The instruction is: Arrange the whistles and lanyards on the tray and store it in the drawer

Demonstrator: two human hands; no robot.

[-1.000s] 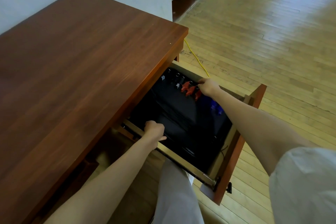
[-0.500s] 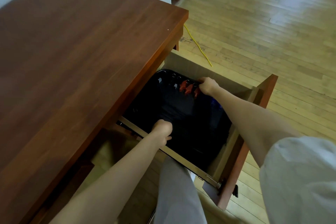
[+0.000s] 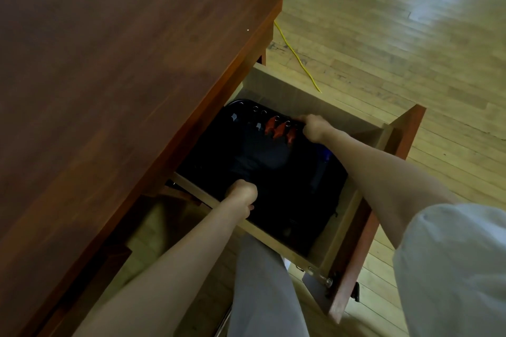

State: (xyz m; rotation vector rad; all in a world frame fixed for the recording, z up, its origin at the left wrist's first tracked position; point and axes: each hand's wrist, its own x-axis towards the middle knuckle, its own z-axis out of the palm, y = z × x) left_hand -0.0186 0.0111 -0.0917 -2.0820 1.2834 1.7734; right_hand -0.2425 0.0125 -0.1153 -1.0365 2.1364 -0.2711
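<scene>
The black tray point(image 3: 276, 169) sits down inside the open drawer point(image 3: 306, 96), partly tucked under the lip of the reddish-brown desk point(image 3: 109, 76), so its near-left part is hidden in shadow. No lettering or label can be read on anything here. Along the tray's far edge lie three orange-red whistles point(image 3: 278, 128) in a row, with small metal rings beside them and a couple of darker whistles to their left; something blue point(image 3: 325, 154) shows under the right forearm, too dim to name. The lanyards are lost in the dark middle of the tray. The tray nearly fills the drawer, with only a thin strip of pale wood showing at the far wall and at the right side. The right hand point(image 3: 315, 127) is curled over the tray's far rim, fingers closed on it just beside the whistles. The left hand point(image 3: 242, 193) is fisted at the near rim, over the drawer's near wall, seemingly clasping the tray's edge. The drawer front point(image 3: 377, 200) stands out over the wooden floor point(image 3: 397, 35), where a yellow cable point(image 3: 295, 55) trails.
</scene>
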